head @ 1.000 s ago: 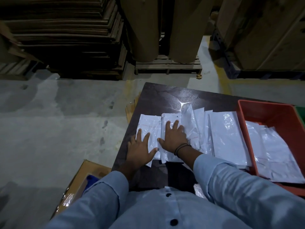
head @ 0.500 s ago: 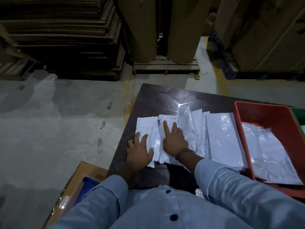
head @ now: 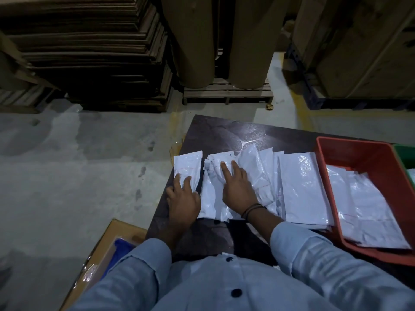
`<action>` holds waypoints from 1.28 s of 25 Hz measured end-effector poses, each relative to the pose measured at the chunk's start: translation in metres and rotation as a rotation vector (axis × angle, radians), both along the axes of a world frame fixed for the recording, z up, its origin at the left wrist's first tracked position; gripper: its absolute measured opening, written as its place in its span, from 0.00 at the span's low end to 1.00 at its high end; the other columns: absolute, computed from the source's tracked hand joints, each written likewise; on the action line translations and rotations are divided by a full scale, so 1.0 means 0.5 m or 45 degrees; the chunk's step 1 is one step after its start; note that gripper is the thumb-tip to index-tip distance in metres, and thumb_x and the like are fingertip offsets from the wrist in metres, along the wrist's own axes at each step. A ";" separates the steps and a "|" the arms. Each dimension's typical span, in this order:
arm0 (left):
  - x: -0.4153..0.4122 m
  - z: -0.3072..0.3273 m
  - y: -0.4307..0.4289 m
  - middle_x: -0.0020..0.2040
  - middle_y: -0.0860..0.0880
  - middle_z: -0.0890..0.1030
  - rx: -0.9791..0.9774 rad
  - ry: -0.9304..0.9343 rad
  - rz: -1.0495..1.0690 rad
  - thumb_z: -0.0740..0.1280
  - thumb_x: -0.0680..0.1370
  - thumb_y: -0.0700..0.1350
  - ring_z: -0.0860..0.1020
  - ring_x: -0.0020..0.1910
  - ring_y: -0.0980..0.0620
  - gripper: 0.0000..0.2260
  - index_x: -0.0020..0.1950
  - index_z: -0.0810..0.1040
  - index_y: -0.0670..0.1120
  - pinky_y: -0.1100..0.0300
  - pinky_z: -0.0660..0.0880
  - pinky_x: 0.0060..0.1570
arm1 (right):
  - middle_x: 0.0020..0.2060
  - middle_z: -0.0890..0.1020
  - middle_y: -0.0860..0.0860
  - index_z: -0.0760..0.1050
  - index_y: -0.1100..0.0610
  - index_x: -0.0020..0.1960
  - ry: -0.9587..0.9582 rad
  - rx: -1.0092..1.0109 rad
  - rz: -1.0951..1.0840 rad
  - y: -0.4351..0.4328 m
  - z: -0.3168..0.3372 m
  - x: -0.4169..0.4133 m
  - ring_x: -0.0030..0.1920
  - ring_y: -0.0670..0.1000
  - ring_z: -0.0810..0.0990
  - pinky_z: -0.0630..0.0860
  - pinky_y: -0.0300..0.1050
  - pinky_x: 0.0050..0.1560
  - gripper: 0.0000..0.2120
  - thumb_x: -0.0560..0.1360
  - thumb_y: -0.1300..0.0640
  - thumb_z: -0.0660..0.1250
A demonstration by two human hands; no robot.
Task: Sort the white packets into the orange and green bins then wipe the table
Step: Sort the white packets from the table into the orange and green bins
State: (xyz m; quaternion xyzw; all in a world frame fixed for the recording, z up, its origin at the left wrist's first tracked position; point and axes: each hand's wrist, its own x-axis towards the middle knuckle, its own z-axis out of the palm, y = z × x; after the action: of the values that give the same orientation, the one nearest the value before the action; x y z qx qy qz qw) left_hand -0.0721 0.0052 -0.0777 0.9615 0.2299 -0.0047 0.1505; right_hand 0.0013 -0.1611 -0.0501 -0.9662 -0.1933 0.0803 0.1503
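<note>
Several white packets (head: 301,185) lie overlapping in a row on the dark table (head: 220,133). My left hand (head: 183,198) rests flat on the leftmost small packet (head: 187,163), which sits apart from the rest by a narrow gap. My right hand (head: 237,189) presses with straight fingers on the packet pile (head: 212,198) beside it. The orange bin (head: 359,151) stands at the right with a few white packets (head: 368,207) inside. A corner of the green bin (head: 406,156) shows at the far right edge.
A cardboard box (head: 116,232) with something blue inside sits on the floor at the table's left. Stacked cardboard sheets (head: 89,52), big paper rolls (head: 193,41) on a wooden pallet (head: 226,93), and concrete floor lie beyond the table.
My left hand has slid the leftmost packet left, opening a gap from the pile. My right hand has stayed pressing on the pile, fingers now closer together.
</note>
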 end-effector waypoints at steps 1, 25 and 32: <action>0.005 0.011 -0.005 0.82 0.43 0.56 -0.009 -0.037 0.007 0.63 0.80 0.48 0.66 0.66 0.38 0.25 0.78 0.65 0.51 0.44 0.67 0.67 | 0.80 0.52 0.61 0.49 0.52 0.82 -0.033 0.026 -0.011 -0.003 0.010 0.002 0.77 0.64 0.57 0.67 0.57 0.72 0.38 0.76 0.62 0.61; 0.084 0.190 -0.528 0.82 0.45 0.54 -0.387 -0.321 -0.492 0.62 0.82 0.49 0.62 0.70 0.39 0.24 0.78 0.65 0.51 0.44 0.66 0.70 | 0.77 0.60 0.65 0.62 0.53 0.79 -0.441 0.078 -0.445 -0.581 0.179 -0.036 0.75 0.67 0.61 0.64 0.59 0.74 0.33 0.76 0.61 0.66; 0.084 0.213 -0.707 0.82 0.45 0.53 -0.295 -0.290 -0.478 0.62 0.82 0.50 0.63 0.69 0.39 0.24 0.78 0.64 0.51 0.45 0.65 0.69 | 0.80 0.51 0.65 0.54 0.54 0.81 -0.161 -0.206 -0.415 -0.746 0.104 -0.008 0.79 0.67 0.51 0.51 0.60 0.79 0.34 0.80 0.43 0.60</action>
State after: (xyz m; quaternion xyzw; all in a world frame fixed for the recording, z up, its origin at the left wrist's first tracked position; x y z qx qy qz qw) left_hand -0.0301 -0.3482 0.0289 0.9580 0.0267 0.0497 0.2811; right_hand -0.0025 -0.5339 0.0021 -0.9968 -0.0363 0.0092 0.0708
